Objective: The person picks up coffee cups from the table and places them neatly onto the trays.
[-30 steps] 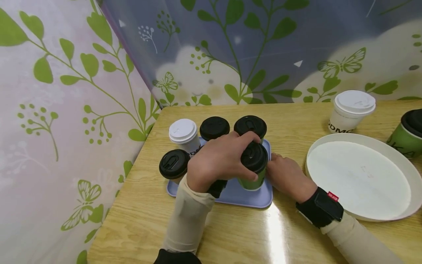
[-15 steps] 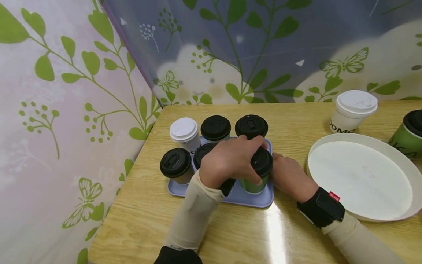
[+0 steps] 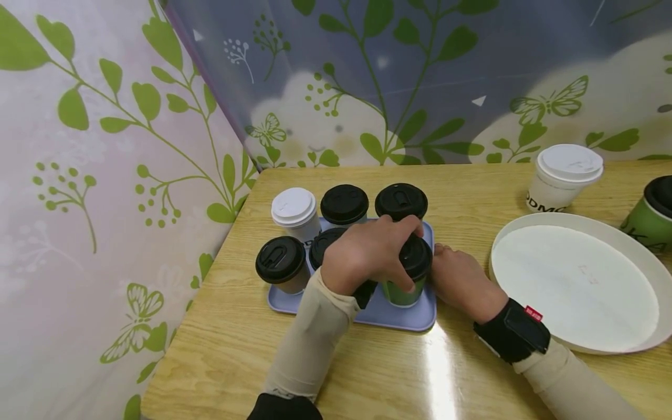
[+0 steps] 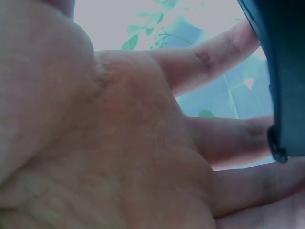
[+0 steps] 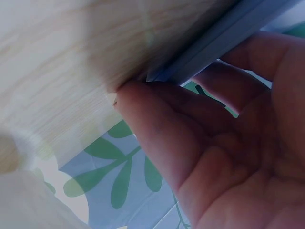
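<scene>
My left hand reaches over a light purple tray and grips a green paper cup with a black lid, thumb on the near side and fingers beyond it. In the left wrist view the dark lid shows at the fingertips. At the tray's right side, my right hand holds the edge, its fingers curled at the rim in the right wrist view. Also on the tray are a white-lidded cup, a brown cup and several other black-lidded cups, one partly hidden behind my left hand.
A round white shallow tray lies on the wooden table to the right. Behind it stands a white cup, and a green cup is at the right edge. A patterned wall borders the table's back.
My left hand has shifted the green cup slightly right, toward the tray's right edge, uncovering part of a black-lidded cup behind the hand. The right hand stays at the tray edge.
</scene>
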`<action>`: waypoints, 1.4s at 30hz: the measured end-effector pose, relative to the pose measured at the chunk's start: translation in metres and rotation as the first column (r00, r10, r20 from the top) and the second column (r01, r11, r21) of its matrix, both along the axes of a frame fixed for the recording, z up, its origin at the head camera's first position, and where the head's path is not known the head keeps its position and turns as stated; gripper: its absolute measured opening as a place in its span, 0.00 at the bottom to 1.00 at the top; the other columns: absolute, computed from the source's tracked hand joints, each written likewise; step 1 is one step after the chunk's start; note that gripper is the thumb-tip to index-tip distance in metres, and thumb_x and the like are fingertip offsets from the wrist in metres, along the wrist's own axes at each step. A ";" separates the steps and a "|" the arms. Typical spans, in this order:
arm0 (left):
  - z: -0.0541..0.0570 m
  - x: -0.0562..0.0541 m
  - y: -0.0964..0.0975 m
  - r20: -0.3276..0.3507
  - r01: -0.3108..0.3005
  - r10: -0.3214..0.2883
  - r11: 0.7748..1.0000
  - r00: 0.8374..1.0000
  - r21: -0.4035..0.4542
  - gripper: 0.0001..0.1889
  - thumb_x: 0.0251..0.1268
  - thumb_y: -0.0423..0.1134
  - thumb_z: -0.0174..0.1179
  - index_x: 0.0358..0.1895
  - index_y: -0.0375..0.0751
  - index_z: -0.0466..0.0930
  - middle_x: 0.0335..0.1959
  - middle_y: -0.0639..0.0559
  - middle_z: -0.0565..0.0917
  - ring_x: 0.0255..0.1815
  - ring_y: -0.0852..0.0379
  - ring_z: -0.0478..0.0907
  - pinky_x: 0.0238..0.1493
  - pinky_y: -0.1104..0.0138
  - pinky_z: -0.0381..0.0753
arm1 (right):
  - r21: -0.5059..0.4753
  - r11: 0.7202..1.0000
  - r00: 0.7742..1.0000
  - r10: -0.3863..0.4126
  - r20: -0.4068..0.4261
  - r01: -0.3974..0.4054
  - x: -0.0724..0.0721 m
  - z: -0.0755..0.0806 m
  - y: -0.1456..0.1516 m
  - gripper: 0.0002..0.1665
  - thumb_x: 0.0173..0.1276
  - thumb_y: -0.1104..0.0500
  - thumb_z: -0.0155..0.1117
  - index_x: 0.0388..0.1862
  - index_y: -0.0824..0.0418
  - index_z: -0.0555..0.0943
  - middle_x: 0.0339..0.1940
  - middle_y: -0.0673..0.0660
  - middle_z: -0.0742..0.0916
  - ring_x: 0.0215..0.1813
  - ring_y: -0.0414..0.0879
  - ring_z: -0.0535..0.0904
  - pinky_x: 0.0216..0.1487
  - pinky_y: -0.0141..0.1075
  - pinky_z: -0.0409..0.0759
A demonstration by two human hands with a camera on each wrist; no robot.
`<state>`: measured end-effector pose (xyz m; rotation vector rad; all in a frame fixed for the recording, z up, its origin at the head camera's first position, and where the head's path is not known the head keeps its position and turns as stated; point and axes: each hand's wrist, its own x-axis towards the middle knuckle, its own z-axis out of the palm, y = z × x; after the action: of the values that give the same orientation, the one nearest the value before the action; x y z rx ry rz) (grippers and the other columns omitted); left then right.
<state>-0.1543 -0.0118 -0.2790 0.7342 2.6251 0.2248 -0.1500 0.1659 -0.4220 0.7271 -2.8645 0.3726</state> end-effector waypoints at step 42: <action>-0.003 -0.003 0.004 -0.014 0.016 -0.017 0.999 1.000 -0.036 0.42 0.51 0.48 0.82 0.70 0.59 0.69 0.59 0.46 0.77 0.53 0.49 0.79 0.52 0.57 0.79 | 0.002 1.000 1.000 -0.008 0.026 0.008 0.001 0.002 -0.001 0.05 0.66 0.65 0.69 0.34 0.65 0.80 0.30 0.62 0.81 0.31 0.60 0.82 0.27 0.52 0.80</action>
<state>-0.1578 -0.0077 -0.2819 0.7478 2.6289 0.1680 -0.1486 0.1652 -0.4199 0.7155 -2.8915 0.3808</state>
